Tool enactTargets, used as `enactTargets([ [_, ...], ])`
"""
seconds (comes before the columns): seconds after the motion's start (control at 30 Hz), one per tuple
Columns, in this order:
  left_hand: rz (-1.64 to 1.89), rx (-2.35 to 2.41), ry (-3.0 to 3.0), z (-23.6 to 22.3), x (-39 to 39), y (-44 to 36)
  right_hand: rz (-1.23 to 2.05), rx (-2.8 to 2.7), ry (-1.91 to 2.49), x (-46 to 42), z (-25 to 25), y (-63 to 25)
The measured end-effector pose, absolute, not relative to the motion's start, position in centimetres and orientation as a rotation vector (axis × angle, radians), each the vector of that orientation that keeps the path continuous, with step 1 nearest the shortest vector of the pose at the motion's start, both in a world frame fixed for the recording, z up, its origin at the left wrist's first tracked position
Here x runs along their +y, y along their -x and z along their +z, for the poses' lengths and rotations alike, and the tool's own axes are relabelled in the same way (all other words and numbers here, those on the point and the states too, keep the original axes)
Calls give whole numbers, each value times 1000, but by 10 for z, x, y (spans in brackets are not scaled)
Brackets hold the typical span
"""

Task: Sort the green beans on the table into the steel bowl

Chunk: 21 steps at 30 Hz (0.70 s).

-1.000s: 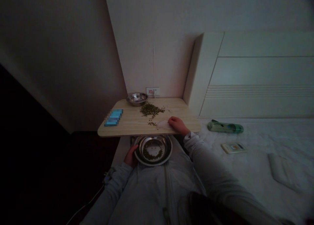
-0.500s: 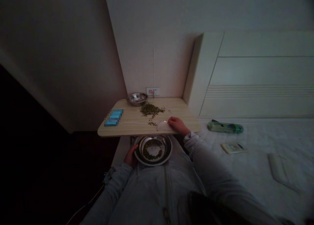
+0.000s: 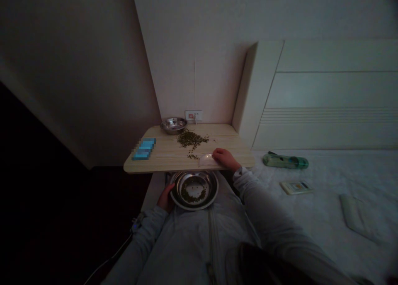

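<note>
Right-hand fingers [image 3: 218,153] curled together on pale plastic piece [image 3: 205,160] at near edge of desk [image 3: 168,157], left-hand fingers [image 3: 168,189] clamped on rim of steel bowl [image 3: 194,177], both holds unchanged.

The room is dim and the light is weak. A pale wall [image 3: 199,57] stands behind a small wooden table [image 3: 169,160], with a socket [image 3: 193,115] low on it. On the right, a white headboard [image 3: 329,90] rises above a bed [image 3: 326,218]; the left side falls into dark.
</note>
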<state>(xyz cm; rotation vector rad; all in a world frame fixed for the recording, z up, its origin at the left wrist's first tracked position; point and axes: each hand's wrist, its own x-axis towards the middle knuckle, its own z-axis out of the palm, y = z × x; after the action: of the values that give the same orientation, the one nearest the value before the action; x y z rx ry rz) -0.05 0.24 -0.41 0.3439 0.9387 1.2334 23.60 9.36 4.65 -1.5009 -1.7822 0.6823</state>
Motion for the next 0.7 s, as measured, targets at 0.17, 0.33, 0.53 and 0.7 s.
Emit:
enactTargets([
  [0.17, 1215, 946, -325, -3, 2, 0, 679, -1779, 1504, 96, 44, -237],
  [0.33, 1225, 937, -333, -1, 1, -1, 697, -1785, 1498, 93, 47, -236],
  [0.53, 1184, 961, -341, -1, 1, 0, 686, -1789, 1498, 92, 48, -236],
  [0.7, 1193, 960, -347, -3, 2, 1, 693, -1794, 1483, 94, 44, -237],
])
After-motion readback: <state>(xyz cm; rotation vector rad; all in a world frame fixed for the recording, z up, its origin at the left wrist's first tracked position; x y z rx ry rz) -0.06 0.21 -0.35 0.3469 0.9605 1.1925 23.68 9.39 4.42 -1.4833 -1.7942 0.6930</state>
